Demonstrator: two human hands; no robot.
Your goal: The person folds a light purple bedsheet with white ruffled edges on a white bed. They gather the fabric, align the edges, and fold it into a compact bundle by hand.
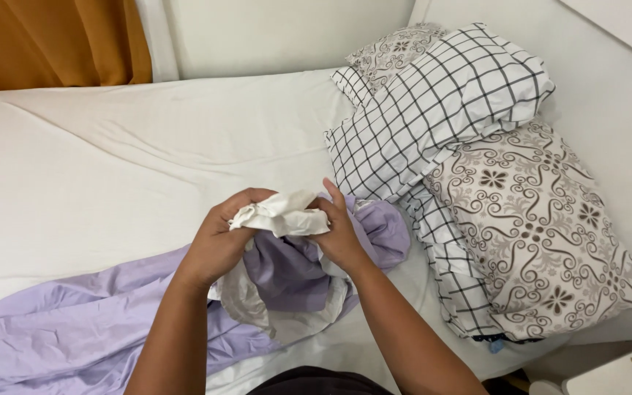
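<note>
Over the mattress (96,168), the left hand (217,241) and right hand (338,234) both clench a bunched white edge of the lilac sheet (74,329), apparently gathering its opening; next likely calls for feeding one of the pillows (535,227) beside it inside

You've got a crumpled lilac sheet (74,322) with white lining (281,213) bunched at its edge, trailing left across the white mattress, rumpled, partly lifted.

Just one head cam, looking steeply down from close up at the bed (111,146), pillows (535,219) off right.
</note>
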